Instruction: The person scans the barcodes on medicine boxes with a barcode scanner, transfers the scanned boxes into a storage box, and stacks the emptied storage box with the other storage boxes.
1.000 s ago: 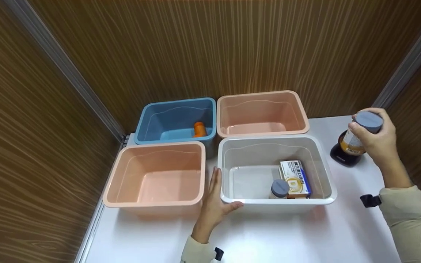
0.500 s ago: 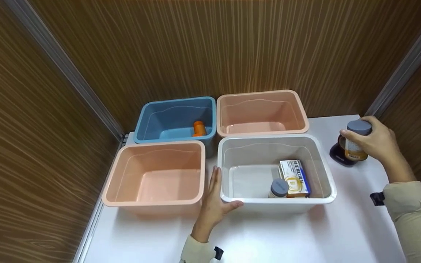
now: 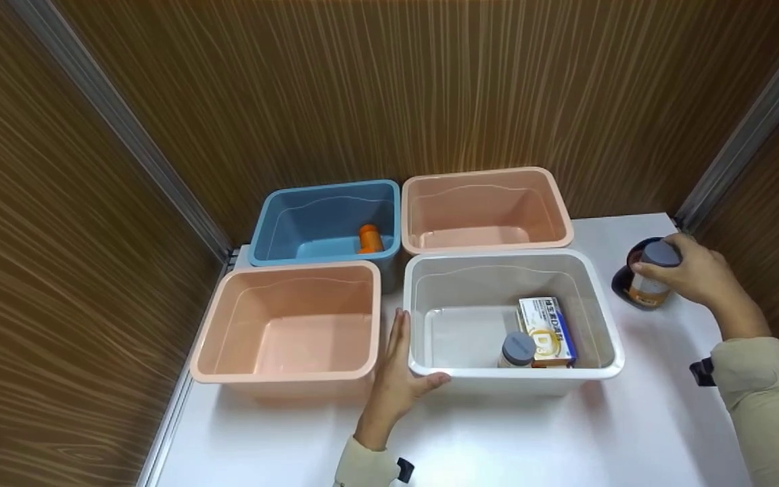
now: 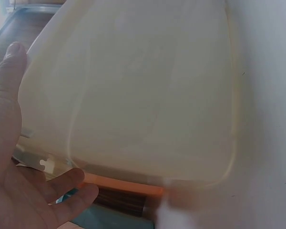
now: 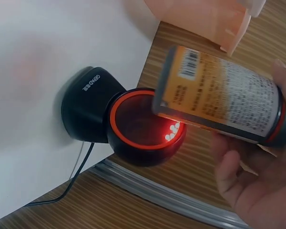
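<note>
My right hand (image 3: 704, 274) grips a pill bottle (image 5: 219, 95) by its grey-capped end. Orange and white printing with a barcode covers the bottle. Its lower end overlaps the round face of a black desktop barcode scanner (image 5: 88, 107) in the right wrist view, where red lights glow. At the near left corner of the white bin (image 3: 511, 373), my left hand (image 3: 396, 389) rests with fingers extended along the side and the thumb by the front rim. Inside that bin are a vitamin D box (image 3: 545, 328) and another grey-capped bottle (image 3: 518, 348).
Left of the white bin stands a pink bin (image 3: 285, 379). Behind are a blue bin (image 3: 325, 260) with an orange bottle (image 3: 370, 238) in it and a second pink bin (image 3: 487, 247). Wood-patterned panels (image 3: 389, 88) enclose the table. The scanner's cable (image 5: 69, 188) runs off its base.
My right hand has moved the pill bottle left and down toward the table, in front of the scanner, and changed its tilt. The left hand stays at the white bin's corner.
</note>
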Action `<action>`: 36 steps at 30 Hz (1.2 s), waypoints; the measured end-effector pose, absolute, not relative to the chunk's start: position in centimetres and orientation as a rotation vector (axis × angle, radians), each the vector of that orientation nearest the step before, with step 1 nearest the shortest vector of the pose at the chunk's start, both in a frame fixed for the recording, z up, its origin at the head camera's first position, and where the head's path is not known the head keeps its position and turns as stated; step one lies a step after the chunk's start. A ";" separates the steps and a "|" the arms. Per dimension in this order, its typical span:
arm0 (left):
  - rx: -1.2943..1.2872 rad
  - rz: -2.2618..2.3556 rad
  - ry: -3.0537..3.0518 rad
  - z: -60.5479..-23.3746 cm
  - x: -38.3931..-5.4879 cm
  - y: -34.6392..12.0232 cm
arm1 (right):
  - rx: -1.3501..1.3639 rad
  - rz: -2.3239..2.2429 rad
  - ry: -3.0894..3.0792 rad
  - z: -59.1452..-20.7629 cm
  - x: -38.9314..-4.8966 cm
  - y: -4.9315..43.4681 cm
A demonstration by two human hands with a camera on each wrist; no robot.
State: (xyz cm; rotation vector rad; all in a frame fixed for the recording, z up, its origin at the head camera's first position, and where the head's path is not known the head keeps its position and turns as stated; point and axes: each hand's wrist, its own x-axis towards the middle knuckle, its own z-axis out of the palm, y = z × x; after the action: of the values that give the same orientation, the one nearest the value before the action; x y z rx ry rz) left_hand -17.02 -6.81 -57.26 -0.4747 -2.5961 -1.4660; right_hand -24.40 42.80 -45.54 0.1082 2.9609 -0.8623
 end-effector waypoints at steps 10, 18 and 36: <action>-0.483 -1.452 -2.581 -57.3 -17.1 -6.9 | -0.044 -0.827 2.894 -45.3 -24.3 43.8; -0.508 -1.472 -2.575 -57.5 -17.2 -6.9 | -0.164 -0.927 2.845 -44.8 -24.4 43.0; -0.492 -1.473 -2.583 -57.4 -17.2 -6.8 | -0.108 -0.774 2.892 -45.2 -25.4 42.3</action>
State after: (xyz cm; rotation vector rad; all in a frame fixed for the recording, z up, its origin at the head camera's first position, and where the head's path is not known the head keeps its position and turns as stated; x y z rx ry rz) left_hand -17.17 -6.77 -57.39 -0.4922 -2.5833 -1.4731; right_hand -25.36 42.31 -45.21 -0.1084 2.8920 -0.7741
